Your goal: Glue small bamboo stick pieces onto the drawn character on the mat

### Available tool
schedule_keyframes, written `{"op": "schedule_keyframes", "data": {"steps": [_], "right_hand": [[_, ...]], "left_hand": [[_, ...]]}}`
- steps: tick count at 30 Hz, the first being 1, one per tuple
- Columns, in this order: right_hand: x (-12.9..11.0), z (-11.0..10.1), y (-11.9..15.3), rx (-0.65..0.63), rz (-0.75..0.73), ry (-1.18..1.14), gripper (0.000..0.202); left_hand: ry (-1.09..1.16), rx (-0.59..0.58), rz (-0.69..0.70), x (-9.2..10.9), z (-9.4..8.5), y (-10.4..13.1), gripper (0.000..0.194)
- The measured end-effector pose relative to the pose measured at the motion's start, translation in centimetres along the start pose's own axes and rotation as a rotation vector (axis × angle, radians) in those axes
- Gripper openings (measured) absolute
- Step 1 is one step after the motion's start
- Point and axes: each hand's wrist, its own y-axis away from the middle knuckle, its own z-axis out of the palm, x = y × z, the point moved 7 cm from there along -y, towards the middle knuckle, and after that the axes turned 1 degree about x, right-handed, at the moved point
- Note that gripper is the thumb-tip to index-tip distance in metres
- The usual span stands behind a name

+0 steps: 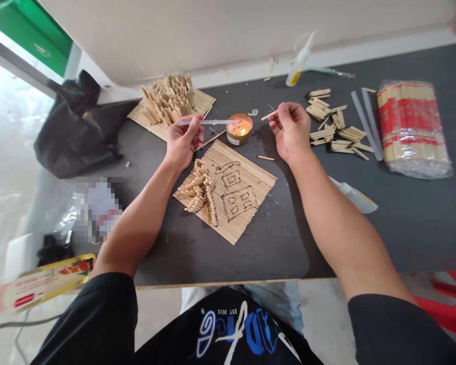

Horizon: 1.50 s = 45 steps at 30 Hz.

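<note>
My left hand [183,140] pinches a translucent glue stick [213,122], whose far end reaches over the lit candle [239,129] in its tin. Right of the candle, my right hand [292,131] holds a short wooden stick [269,115] between thumb and fingers, its tip pointing toward the flame. Below both hands lies a square mat of wooden sticks [247,177] with characters outlined in black. Short sticks stand upright in a cluster [200,187] on the mat's left part. One loose stick [266,158] rests on the table near the mat's upper right edge.
Behind my left hand, another mat [205,103] bears many upright sticks. Cut stick bundles [329,131], two glue sticks [368,124] and a red-banded pack [412,126] lie right. Glue bottles [300,63] [353,196] are at the back and beside my right forearm. A black bag [83,126] sits left.
</note>
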Motion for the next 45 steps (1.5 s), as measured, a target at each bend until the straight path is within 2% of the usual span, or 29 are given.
{"op": "schedule_keyframes", "data": {"steps": [6,13,21,30,45], "right_hand": [[0.0,0.2,-0.1,-0.046,-0.028,0.011,0.057],[0.0,0.1,0.0,-0.02,0.007,0.036,0.062],[-0.3,0.3,0.2,-0.022,0.013,0.046,0.064],[-0.6,0.5,0.5,-0.03,0.002,0.133,0.065],[-0.6,0.7,0.6,-0.05,-0.003,0.096,0.058]], "left_hand": [[-0.045,-0.01,0.048,0.3,1.0,0.3,0.047],[-0.106,-0.065,0.064,0.2,1.7,0.5,0.051],[-0.105,-0.049,0.082,0.1,1.5,0.3,0.053],[-0.164,-0.011,0.026,0.0,1.6,0.3,0.058],[-0.156,-0.02,0.034,-0.1,1.6,0.2,0.062]]}}
